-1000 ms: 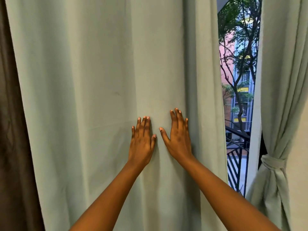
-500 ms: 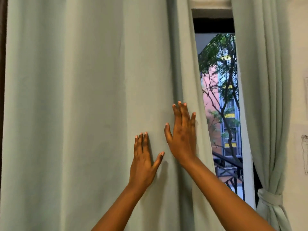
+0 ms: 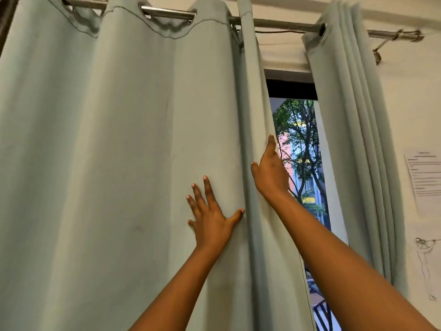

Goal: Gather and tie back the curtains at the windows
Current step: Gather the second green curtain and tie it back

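Left curtain [image 3: 107,151]: pale green, spread wide, hangs from rod [image 3: 274,22] by eyelets.
Right curtain [image 3: 353,139]: bunched in folds right of window gap [image 3: 298,151].
Left hand [image 3: 211,217]: fingers straight, splayed, palm flat on left curtain.
Right hand [image 3: 270,174]: at left curtain's inner edge, fingers hidden behind fold; grip cannot be told.
Paper sheet [image 3: 423,177]: on wall, far right.

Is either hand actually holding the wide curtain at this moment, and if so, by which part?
The right hand grips the left curtain by its inner edge fold, beside the window gap. The left hand only presses flat on the panel, fingers spread.
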